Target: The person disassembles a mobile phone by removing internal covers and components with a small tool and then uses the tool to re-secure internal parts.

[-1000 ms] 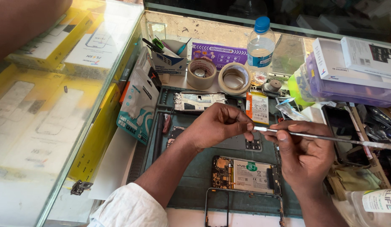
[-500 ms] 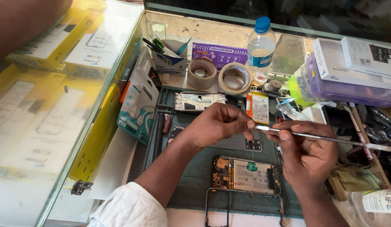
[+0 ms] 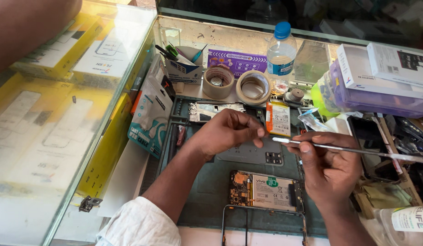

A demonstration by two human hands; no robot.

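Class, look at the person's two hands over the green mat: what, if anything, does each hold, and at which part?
The right hand grips long metal tweezers near their front end. The left hand pinches its fingertips at the tweezers' tip; whether it holds anything cannot be told.

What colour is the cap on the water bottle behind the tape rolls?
Blue. The cap tops the clear water bottle, shown best in the head view.

Glass display counter (image 3: 61,150) at left, yellow boxes inside; green work mat (image 3: 211,182) on bench; daylight
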